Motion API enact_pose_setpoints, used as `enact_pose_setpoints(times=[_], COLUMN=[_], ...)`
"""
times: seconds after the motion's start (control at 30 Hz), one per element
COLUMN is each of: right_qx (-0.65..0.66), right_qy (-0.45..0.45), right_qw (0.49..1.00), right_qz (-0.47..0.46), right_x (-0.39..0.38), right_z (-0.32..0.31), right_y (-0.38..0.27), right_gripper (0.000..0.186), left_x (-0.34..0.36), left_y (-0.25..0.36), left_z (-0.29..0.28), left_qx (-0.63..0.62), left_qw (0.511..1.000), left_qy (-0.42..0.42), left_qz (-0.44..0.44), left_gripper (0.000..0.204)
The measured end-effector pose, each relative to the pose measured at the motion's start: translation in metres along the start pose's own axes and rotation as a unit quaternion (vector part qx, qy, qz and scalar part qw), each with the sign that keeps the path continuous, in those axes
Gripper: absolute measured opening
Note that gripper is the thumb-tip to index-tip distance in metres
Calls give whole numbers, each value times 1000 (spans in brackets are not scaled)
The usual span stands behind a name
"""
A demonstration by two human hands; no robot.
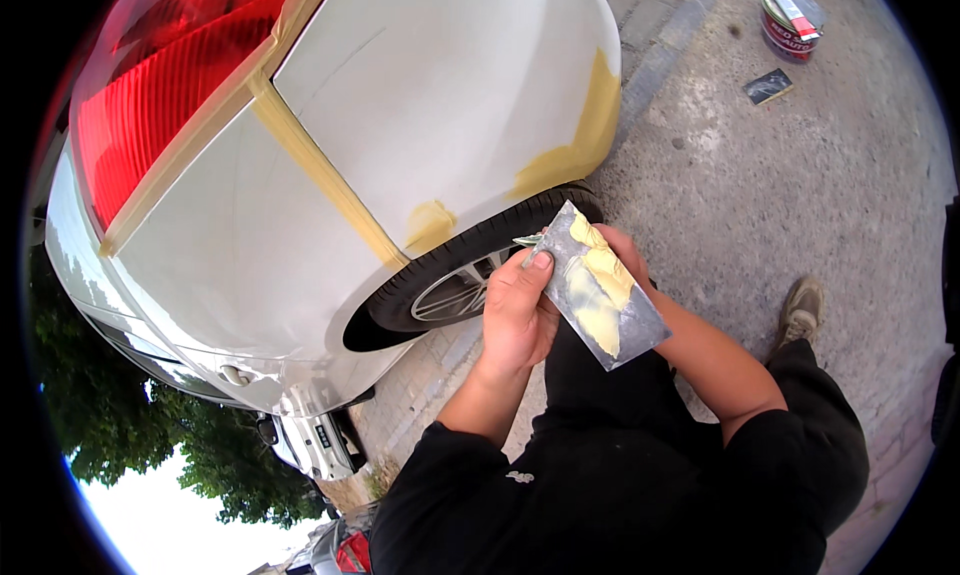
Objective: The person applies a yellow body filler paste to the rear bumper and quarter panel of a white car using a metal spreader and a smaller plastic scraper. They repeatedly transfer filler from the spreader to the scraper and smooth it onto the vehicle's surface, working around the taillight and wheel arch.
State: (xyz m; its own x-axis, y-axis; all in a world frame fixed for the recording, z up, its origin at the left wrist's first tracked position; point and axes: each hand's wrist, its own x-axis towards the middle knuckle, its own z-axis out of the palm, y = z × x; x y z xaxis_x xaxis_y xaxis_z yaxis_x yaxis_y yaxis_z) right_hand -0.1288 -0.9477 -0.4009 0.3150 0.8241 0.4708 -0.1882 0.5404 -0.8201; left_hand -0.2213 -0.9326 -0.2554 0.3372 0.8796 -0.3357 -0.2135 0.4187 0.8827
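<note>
A person in a black shirt grips a grey plate (636, 328) loaded with yellow paste (604, 267) at the centre of the frame, just below the rear wheel (455, 287) of a white car (425, 85). The left hand (520, 305) is closed on the plate's left corner, thumb pressed on the upper face, seemingly to keep the grip clear of the thickest paste. The right hand (623, 248) reaches behind the plate, apparently steadying it; its fingers are mostly hidden, so whether they are closed cannot be told. The paste side faces up, probably so that the load stays in place and in sight.

Masking tape (325, 183) borders the red tail light (190, 90) at upper left and runs down the panel seam, likely to guard those edges. At upper right, a tin (777, 41) stands on the ground with a tube (795, 15) lying across its top, seemingly to keep the two together; a dark rectangular pad (768, 87) lies just beside it.

The count: two hands, one plate, one tin, one tube, one pad, one tail light, one wheel and two yellow patches (432, 225) on the bodywork, the larger toward the upper centre. A second white car (312, 447) sits at lower left.
</note>
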Motion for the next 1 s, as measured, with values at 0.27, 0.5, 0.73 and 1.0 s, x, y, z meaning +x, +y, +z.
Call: enact_pose_setpoints(times=[0.27, 0.5, 0.73, 1.0], right_qx=[141, -142, -220, -182], right_qy=[56, -30, -124, -85], right_qw=[988, 989, 960, 979], right_qz=[19, -1, -122, -46], right_x=[39, 76, 147, 228], right_z=[-6, -64, -114, -138], right_y=[-21, -72, -129, -238], right_gripper=[51, 50, 51, 47], left_x=[8, 39, 62, 64], left_y=[-7, -7, 31, 108], left_z=[1, 32, 80, 193], left_qx=[13, -29, -108, -192], left_qw=[997, 996, 957, 964], left_qy=[18, -65, -253, -171], left_qz=[80, 52, 90, 70], left_gripper=[33, 32, 32, 34])
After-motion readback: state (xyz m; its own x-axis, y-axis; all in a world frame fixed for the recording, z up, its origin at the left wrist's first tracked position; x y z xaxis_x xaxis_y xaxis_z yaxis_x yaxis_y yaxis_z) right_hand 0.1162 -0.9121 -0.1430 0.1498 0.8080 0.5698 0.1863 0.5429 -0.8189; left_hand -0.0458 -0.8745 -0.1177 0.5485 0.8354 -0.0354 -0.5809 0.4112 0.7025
